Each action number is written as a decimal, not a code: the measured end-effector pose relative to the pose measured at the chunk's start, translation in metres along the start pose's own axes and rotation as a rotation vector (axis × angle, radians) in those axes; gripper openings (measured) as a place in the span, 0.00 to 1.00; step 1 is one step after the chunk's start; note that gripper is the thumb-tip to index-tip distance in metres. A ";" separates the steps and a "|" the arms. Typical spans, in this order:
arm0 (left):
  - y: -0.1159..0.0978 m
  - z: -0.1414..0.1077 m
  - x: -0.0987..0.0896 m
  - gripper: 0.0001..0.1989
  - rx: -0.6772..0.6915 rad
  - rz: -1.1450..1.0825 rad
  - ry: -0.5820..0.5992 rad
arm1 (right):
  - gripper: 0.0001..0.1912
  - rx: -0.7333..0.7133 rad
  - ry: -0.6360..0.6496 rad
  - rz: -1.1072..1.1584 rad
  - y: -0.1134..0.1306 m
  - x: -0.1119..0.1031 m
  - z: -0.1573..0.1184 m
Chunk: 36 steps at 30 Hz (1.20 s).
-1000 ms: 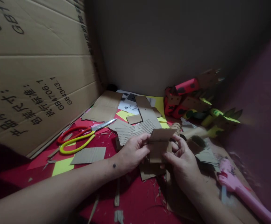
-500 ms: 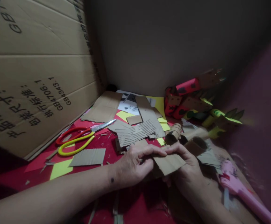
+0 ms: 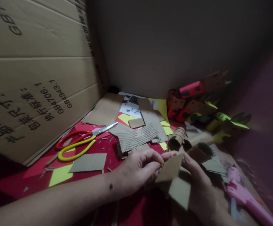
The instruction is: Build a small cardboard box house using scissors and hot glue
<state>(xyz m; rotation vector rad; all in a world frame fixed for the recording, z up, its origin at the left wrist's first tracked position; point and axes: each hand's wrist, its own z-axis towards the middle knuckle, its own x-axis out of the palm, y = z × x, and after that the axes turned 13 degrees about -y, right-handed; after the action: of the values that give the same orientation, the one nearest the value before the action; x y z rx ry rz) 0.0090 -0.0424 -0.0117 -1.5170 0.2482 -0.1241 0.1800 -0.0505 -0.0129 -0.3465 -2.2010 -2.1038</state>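
Note:
Between my hands is a folded cardboard piece point(image 3: 170, 169), with one panel tilted up and another flap angled down toward me. My left hand point(image 3: 137, 171) pinches its left edge between thumb and fingers. On the far right side my right hand point(image 3: 197, 182) wraps around the same piece, its fingers partly hidden behind the panel. Just beyond my hands lie a cardboard tube point(image 3: 177, 138) with lines round it and a second open tube point(image 3: 201, 152). Corrugated cardboard strips point(image 3: 137, 135) lie in front of my left hand.
Scissors point(image 3: 89, 141) with red and yellow handles lie open at left. A pink glue gun point(image 3: 242, 190) rests at right. A large carton point(image 3: 42, 72) stands along the left. Red and green painted cardboard figures point(image 3: 190, 102) sit at the back right. Cardboard and paper scraps cover the red cloth.
The cardboard piece has turned in my hands: its panel has tipped upright and a lower flap now shows. My right hand has shifted slightly down and right.

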 end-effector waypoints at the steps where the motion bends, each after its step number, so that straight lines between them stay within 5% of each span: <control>1: -0.001 0.000 -0.001 0.07 0.110 0.083 -0.005 | 0.15 0.048 0.006 0.028 -0.001 0.001 0.001; 6: -0.020 0.008 -0.037 0.13 0.583 0.564 -0.142 | 0.17 0.234 0.049 0.317 -0.008 0.003 0.005; 9: -0.032 0.018 -0.075 0.22 0.580 0.959 -0.043 | 0.21 0.310 0.119 0.381 -0.008 0.001 0.007; 12: -0.029 0.029 -0.099 0.15 0.477 1.023 -0.049 | 0.16 0.343 0.143 0.392 -0.007 -0.001 0.008; 17: -0.020 0.047 -0.107 0.09 0.338 0.667 -0.200 | 0.18 0.345 0.078 0.386 -0.005 0.002 0.007; 24: -0.030 0.044 -0.111 0.04 -0.101 -0.487 -0.387 | 0.13 0.274 0.026 0.228 -0.007 0.008 0.008; 30: -0.027 0.046 -0.103 0.08 -0.145 -0.574 -0.414 | 0.02 0.140 0.053 0.083 -0.015 -0.002 0.009; 36: -0.028 0.045 -0.101 0.07 -0.150 -0.552 -0.393 | 0.08 0.080 0.053 0.025 -0.016 -0.002 0.011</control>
<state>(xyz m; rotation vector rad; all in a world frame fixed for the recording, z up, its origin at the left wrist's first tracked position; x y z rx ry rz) -0.0759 0.0230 0.0262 -1.6914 -0.4899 -0.2438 0.1801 -0.0400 -0.0300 -0.3072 -2.2309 -1.9815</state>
